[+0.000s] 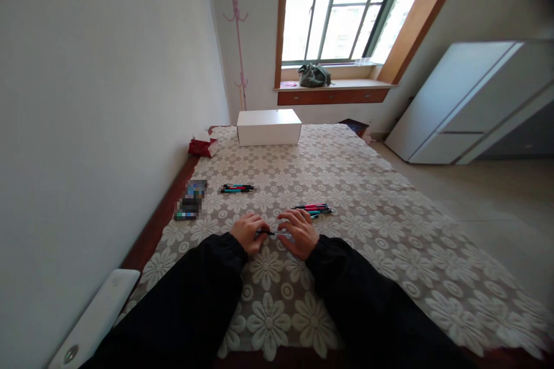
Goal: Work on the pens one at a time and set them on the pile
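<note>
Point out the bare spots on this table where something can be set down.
Bare cloth spans the right side, and a strip lies between the white box and the far pens. It is crowded around both hands, left and right, beside the near pens.

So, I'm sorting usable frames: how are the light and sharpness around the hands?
Head view: the bright window is blown out; left hand and right hand, holding a thin dark pen, are evenly lit and fairly sharp; edges bend; a pixelated patch.

Both arms stretched forward, black sleeves. Left hand (247, 232) and right hand (298, 232) close together, palms down, fingers curled.
</note>
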Demonstrator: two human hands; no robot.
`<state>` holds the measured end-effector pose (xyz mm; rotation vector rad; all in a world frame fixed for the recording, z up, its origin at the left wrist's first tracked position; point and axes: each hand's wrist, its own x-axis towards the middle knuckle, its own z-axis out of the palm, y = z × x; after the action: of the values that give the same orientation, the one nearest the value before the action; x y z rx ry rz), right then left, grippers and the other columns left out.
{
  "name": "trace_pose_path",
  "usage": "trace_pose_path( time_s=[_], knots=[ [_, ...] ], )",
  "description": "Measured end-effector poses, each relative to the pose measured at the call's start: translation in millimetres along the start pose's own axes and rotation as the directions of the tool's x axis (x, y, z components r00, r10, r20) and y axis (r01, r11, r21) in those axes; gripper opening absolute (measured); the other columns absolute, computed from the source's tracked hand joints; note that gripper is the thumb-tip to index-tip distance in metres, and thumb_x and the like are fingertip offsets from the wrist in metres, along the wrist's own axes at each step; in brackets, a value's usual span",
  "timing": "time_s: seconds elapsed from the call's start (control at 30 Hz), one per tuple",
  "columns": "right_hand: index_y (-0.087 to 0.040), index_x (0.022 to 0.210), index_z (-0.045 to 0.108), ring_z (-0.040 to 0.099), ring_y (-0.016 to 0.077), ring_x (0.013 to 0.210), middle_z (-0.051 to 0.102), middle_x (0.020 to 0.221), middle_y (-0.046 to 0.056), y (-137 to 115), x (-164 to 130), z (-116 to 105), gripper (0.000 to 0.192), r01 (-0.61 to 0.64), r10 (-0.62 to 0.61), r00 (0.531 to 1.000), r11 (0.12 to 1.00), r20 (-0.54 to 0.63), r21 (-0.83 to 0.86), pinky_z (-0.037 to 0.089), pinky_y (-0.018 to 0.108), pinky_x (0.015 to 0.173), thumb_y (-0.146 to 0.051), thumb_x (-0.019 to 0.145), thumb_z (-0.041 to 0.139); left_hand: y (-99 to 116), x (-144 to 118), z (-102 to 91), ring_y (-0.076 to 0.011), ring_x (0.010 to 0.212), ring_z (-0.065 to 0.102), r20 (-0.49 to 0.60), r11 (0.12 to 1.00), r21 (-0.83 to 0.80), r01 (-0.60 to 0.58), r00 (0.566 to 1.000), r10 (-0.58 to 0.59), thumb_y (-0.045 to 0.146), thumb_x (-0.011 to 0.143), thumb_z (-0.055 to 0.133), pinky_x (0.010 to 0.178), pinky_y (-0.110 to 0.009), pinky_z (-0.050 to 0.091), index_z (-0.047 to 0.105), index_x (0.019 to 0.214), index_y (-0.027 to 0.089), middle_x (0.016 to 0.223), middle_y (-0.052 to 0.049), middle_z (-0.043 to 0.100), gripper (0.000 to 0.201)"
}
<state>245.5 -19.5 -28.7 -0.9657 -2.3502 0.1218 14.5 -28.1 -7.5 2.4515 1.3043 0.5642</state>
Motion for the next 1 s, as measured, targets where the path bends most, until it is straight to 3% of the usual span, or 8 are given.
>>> trace_pose_path(
  time_s=[0.23, 0.6, 0.8, 1.0],
  knots=[
    [-0.024, 0.081, 0.065, 0.051, 0.0264, 0.121, 0.067, 0.121, 0.003, 7.8, -1.5, -2.1, 0.004, -0.001, 0.002, 1.000, 1.000, 0.030, -0.026, 0.021, 0.048, 0.113, -0.026, 0.080, 0.068, -1.2, 0.2, -3.2, -0.0227, 0.093, 0.058, -0.005, 1.000, 0.007, 0.006, 1.000, -0.006, 0.021, 0.080, 0.065, 0.086, -0.038, 0.047, 0.069, 0.091, 0.021, 0.095, -0.005, 0.070, 0.012],
    [-0.026, 0.088, 0.069, 0.053, 0.0245, 0.120, 0.068, 0.119, 0.002, 3.0, 1.2, -3.2, 0.007, 0.024, -0.024, 0.999, 1.000, 0.031, -0.014, 0.025, 0.045, 0.111, -0.033, 0.087, 0.067, 1.1, -0.7, -0.5, -0.0221, 0.094, 0.058, 0.054, 0.999, 0.005, -0.040, 0.998, 0.039, 0.031, 0.085, 0.063, 0.088, -0.038, 0.047, 0.072, 0.100, 0.026, 0.098, -0.004, 0.068, 0.018],
    [-0.027, 0.095, 0.071, 0.054, 0.0247, 0.118, 0.068, 0.119, 0.004, 14.2, -0.3, -10.9, 0.013, -0.125, 0.121, 0.990, 0.991, -0.072, -0.056, 0.027, 0.045, 0.109, -0.026, 0.086, 0.062, -0.4, -0.3, -0.5, -0.0221, 0.095, 0.059, 0.012, 1.000, 0.013, 0.012, 1.000, -0.012, 0.027, 0.084, 0.063, 0.087, -0.037, 0.047, 0.072, 0.095, 0.024, 0.097, -0.005, 0.068, 0.014],
    [-0.027, 0.085, 0.070, 0.052, 0.0259, 0.119, 0.068, 0.118, 0.003, 21.2, -2.7, -6.3, 0.006, -0.147, 0.146, 0.989, 0.987, -0.025, -0.068, 0.025, 0.048, 0.108, -0.029, 0.084, 0.065, -0.3, 0.0, -4.1, -0.0228, 0.095, 0.059, -0.018, 0.998, 0.022, 0.059, 0.998, -0.059, 0.023, 0.079, 0.064, 0.087, -0.037, 0.046, 0.072, 0.091, 0.023, 0.093, -0.005, 0.068, 0.014]
  ],
)
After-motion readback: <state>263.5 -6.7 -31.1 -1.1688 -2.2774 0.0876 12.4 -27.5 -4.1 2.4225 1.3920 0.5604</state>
